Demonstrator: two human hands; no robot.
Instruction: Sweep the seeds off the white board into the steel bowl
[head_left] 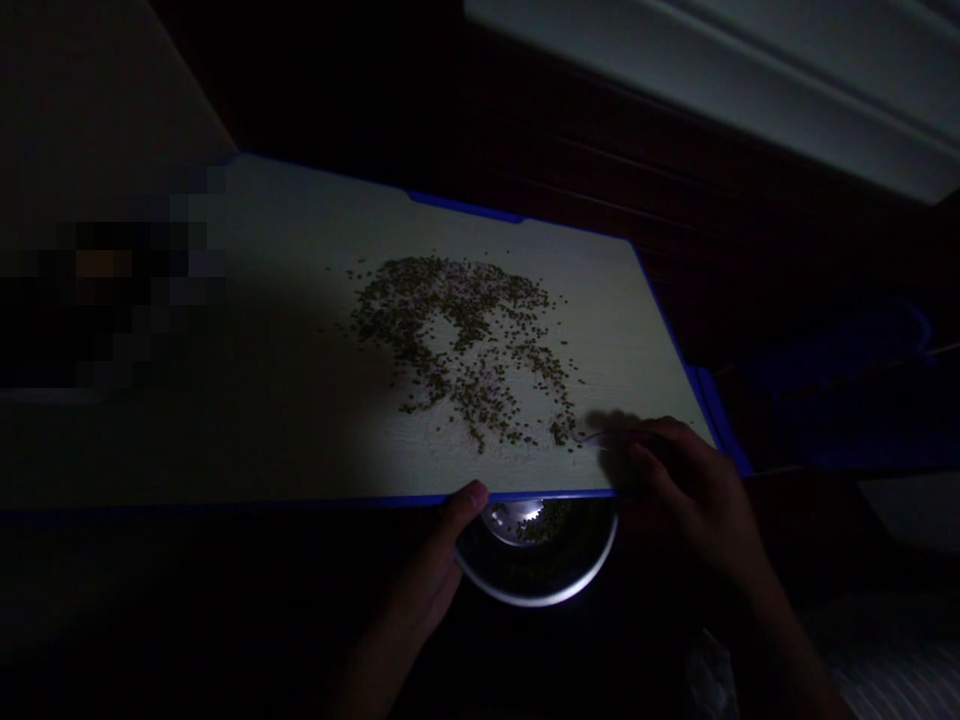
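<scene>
head view: the left hand (pixel 431 575) gripped the rim of a steel bowl (pixel 536 560) under the table edge (pixel 300 498); the right hand (pixel 686 495), fingers curled, rested beside the scattered seeds (pixel 465 345). they looked light, loose, best swept, not pinched.

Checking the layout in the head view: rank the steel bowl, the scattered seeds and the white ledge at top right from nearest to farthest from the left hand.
1. Steel bowl: touching the left hand, under the table's near edge.
2. Scattered seeds: on the tabletop, beyond.
3. White ledge: top right, farthest.

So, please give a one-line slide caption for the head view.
Right hand sweeps seeds across table; left hand holds steel bowl.
</scene>
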